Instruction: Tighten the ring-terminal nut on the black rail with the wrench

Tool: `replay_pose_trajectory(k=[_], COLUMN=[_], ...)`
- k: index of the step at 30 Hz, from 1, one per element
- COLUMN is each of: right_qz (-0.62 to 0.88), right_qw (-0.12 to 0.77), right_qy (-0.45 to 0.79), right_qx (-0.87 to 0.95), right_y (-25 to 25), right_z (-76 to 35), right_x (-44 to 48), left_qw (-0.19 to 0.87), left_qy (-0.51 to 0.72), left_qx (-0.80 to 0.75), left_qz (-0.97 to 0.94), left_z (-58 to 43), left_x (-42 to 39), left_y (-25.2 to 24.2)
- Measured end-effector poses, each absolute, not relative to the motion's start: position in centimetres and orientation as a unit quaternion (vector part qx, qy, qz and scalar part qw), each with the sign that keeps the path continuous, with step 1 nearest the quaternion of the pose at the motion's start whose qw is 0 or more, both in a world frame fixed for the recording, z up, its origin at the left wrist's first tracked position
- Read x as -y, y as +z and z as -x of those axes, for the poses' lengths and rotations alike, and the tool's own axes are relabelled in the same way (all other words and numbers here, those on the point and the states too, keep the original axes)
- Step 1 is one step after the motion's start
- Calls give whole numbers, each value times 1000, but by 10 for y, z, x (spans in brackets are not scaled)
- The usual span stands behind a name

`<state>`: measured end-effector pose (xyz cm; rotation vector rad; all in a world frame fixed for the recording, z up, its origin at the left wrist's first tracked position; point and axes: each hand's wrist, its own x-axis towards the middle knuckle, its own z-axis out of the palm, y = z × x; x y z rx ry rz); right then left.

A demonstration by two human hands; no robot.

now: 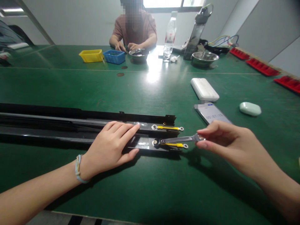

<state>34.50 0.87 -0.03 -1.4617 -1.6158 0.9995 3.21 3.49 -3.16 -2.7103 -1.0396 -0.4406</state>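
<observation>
My right hand pinches the open-jaw end of a combination wrench between thumb and fingers. The wrench's ring end sits around a bolt at the end of the nearer long black metal rail. My left hand lies palm down across this rail, fingers stretched out and thumb apart, pressing on it. From under the ring end, a short yellow wire with a ring terminal sticks out past the rail. A second yellow wire is fastened to the farther black rail.
A phone, a white power bank and a pale case lie beyond my right hand. Across the green table sits a person by a metal bowl, blue bin and yellow bin. Bottles stand farther right.
</observation>
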Motion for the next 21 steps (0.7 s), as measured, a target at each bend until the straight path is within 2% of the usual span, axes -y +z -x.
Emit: replay_pose_trajectory(k=[10,21], right_qz=[595,589], right_qw=[420,391], right_qy=[414,424], right_qx=[547,566], right_y=[-4,1], right_z=[-336,-338], right_x=[-18,-17], left_qw=[110,104], left_qy=[-150,-149], left_qx=[342,349], left_qz=[921,919], left_z=[-37,-35], left_x=[-32,-31], left_y=[-32,-29])
